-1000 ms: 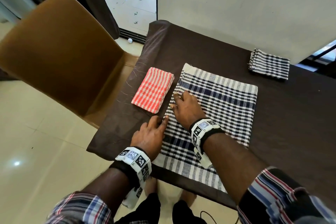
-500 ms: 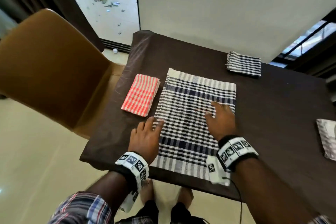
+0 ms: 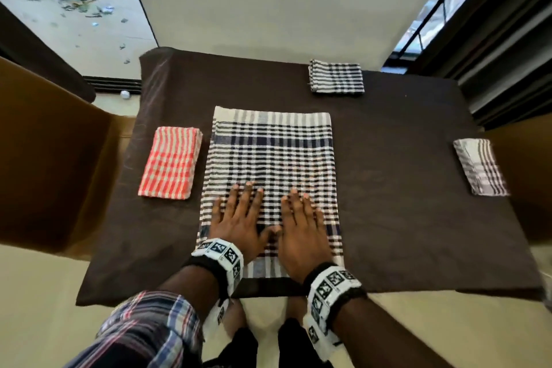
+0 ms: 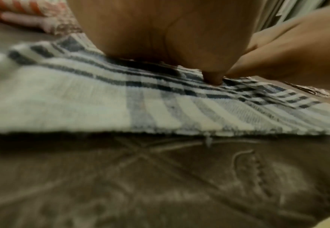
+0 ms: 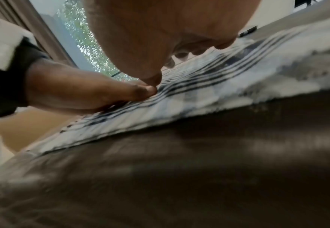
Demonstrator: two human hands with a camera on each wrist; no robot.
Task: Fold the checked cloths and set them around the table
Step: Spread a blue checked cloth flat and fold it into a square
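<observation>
Both hands, left hand (image 3: 239, 225) & right hand (image 3: 301, 233), flat on blue checked cloth (image 3: 270, 158); thumbs' touch only in wrist views.

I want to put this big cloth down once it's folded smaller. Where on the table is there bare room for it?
Bare brown tablecloth lies between the big blue-checked cloth and the grey folded cloth, and at the far left corner beyond the red checked cloth. The left side is crowded; the dark folded cloth takes the far edge, both hands the near middle.

Coarse woven checked cloth (image 3: 270, 152), matt brown tablecloth (image 3: 403, 218) (faint embossed pattern), smooth tan chair (image 3: 44, 158)
</observation>
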